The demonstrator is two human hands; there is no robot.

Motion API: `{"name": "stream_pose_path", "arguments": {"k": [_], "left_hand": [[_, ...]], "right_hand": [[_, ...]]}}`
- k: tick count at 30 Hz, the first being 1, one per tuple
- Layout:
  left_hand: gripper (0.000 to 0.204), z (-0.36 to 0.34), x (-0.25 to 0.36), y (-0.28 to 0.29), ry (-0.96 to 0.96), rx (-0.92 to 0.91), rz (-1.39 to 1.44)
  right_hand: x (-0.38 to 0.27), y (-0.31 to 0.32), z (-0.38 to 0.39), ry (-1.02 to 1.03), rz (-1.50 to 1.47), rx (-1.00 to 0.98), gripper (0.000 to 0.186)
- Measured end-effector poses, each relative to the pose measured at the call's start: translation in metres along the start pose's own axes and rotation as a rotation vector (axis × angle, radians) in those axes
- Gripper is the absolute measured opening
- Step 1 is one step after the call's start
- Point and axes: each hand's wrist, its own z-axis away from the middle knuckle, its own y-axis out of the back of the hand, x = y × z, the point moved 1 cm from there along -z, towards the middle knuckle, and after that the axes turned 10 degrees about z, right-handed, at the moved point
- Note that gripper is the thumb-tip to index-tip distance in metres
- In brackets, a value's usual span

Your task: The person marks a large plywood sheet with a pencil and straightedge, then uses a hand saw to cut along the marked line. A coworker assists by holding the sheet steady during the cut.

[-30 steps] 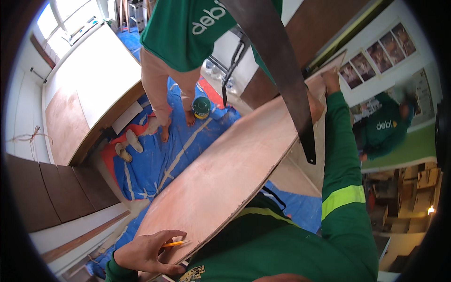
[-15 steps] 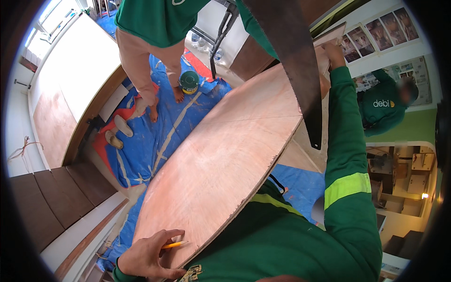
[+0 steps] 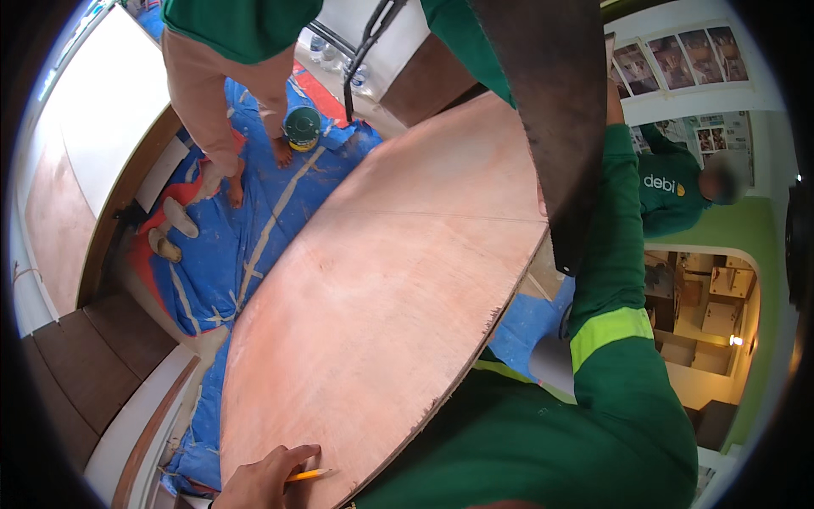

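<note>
A large curved plywood panel [image 3: 381,246] with a splintered right edge slants across the middle. At its near left end, my left hand [image 3: 261,482] rests on the surface, with a yellow pencil [image 3: 309,475] held in the fingers. My right arm reaches up along the panel's right side. Only a sliver of my right hand [image 3: 614,102] shows at the far end; its fingers are hidden behind a dark handsaw blade [image 3: 560,110]. The blade hangs toothed side left, its tip by the panel's right edge. Its handle is out of view, so who holds it cannot be told.
Across the panel stands a co-worker in a green top [image 3: 246,30], barefoot on blue sheeting [image 3: 280,187]. Beside the feet are a green-lidded bucket [image 3: 302,127] and slippers [image 3: 176,222]. Another person [image 3: 674,182] is at the right. A large white-topped board [image 3: 102,110] leans at left.
My view has shifted, so the floor and co-worker sit farther left. The saw blade now covers most of my right hand, which earlier showed at the panel's far end. The pencil remains in my left hand.
</note>
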Motion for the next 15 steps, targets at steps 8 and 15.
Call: {"name": "stream_pose_path", "arguments": {"k": [8,15], "left_hand": [[0.068,-0.011,-0.004,0.004,0.100,-0.123,0.156],[0.072,-0.021,0.060,-0.027,-0.101,0.082,-0.261]], "right_hand": [[0.003,-0.005,0.001,0.078,-0.032,-0.018,0.043],[0.002,-0.025,0.008,0.066,-0.191,0.070,0.037]]}}
